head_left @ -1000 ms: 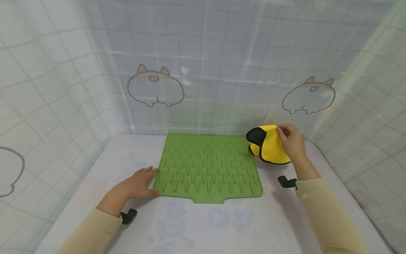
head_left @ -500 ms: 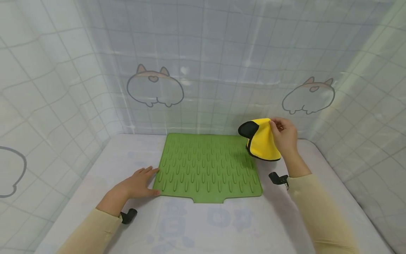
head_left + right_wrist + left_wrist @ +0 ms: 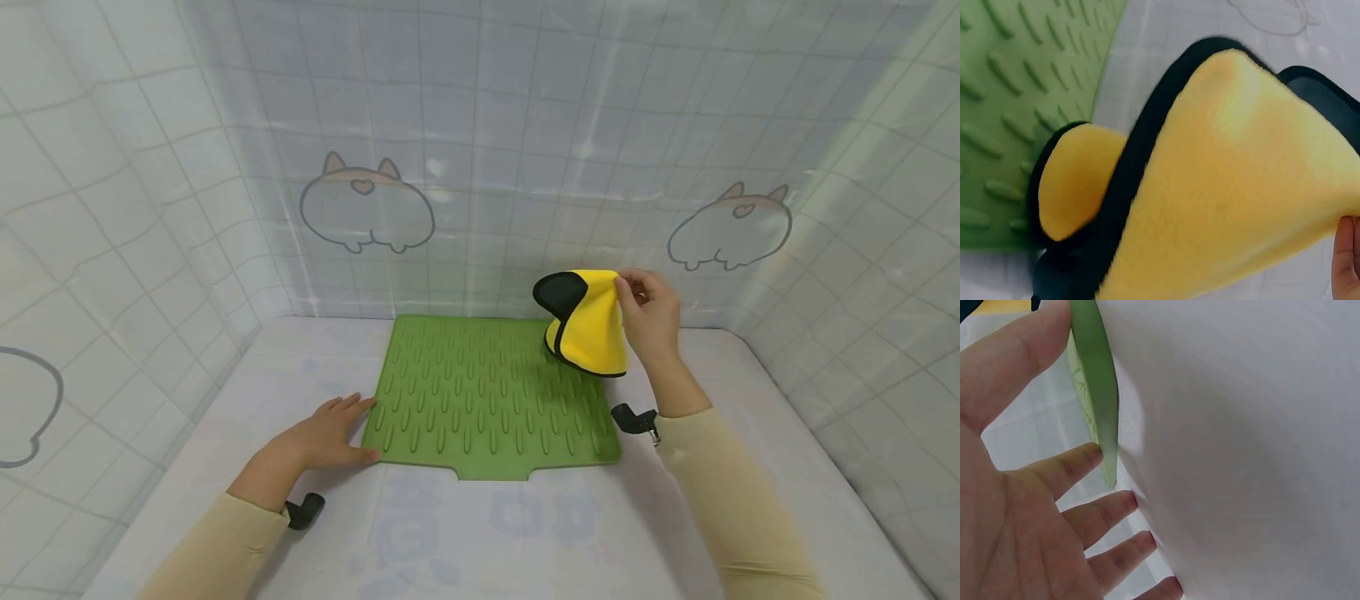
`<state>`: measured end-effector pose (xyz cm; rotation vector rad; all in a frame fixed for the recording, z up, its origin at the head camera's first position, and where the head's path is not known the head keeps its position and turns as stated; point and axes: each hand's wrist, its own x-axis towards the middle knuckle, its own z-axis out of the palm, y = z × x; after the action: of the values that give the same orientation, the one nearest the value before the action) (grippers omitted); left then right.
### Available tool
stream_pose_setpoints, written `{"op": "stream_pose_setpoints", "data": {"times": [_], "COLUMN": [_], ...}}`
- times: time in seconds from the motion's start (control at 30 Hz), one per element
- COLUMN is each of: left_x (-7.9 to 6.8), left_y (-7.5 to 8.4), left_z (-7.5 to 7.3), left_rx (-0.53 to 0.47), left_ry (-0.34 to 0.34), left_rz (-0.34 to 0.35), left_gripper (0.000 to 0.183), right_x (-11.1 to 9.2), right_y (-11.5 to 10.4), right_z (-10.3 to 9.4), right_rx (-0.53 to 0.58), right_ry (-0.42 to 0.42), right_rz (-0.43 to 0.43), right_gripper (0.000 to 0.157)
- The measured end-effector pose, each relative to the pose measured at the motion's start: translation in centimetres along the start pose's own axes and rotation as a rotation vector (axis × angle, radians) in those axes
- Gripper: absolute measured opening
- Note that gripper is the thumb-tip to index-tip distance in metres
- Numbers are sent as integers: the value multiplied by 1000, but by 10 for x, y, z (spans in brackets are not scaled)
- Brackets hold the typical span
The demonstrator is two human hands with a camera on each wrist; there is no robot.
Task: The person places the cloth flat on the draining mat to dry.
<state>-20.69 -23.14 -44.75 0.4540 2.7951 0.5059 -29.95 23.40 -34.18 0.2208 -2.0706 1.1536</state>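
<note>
My right hand (image 3: 651, 321) pinches the top of a yellow cloth (image 3: 596, 329) with black edging and a dark grey reverse side. The cloth hangs folded over the back right part of a green ridged mat (image 3: 480, 400). In the right wrist view the fuzzy yellow cloth (image 3: 1222, 187) fills the middle, its lower fold close to the mat (image 3: 997, 137). At the mat's left edge my left hand (image 3: 326, 433) rests with fingers spread. The left wrist view shows its thumb and index fingertip at the edge of the mat (image 3: 1100, 387) and the other fingertips at the white tablecloth.
A pale tablecloth with faint prints (image 3: 480, 533) lies under the mat. Checked curtains (image 3: 487, 167) with cartoon dog drawings stand behind and on both sides. Each wrist carries a small black camera mount, such as the right mount (image 3: 633, 419).
My right hand has moved left and slightly up with the yellow cloth, bringing it from the mat's right edge to over the mat. The left hand has stayed in place.
</note>
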Motion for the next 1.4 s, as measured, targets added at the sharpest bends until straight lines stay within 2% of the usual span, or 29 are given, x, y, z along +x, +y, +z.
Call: {"op": "stream_pose_setpoints", "data": {"times": [0.43,0.7,0.9,1.17,1.3,1.4], "left_x": [-1,-2,-1,-2,-2,-1], "left_y": [-1,0,1,0,1,1], "left_z": [0,-1,-1,-2,-2,-1], "left_rx": [-2,-6,-1,-7,-12,-16], "left_ry": [1,-1,1,2,1,-3], "left_rz": [19,5,6,9,7,1], "left_gripper": [98,98,98,96,96,96], "right_x": [-11,-19,-31,-53,-62,-68], "right_y": [-16,-32,-39,-40,-38,-33], "right_z": [29,50,67,88,97,104], "right_rx": [129,171,217,189,161,105], "right_ry": [-17,-81,-169,-319,-426,-528], "right_rz": [-21,-44,-66,-59,-25,36], "right_gripper": [17,19,19,20,19,18]}}
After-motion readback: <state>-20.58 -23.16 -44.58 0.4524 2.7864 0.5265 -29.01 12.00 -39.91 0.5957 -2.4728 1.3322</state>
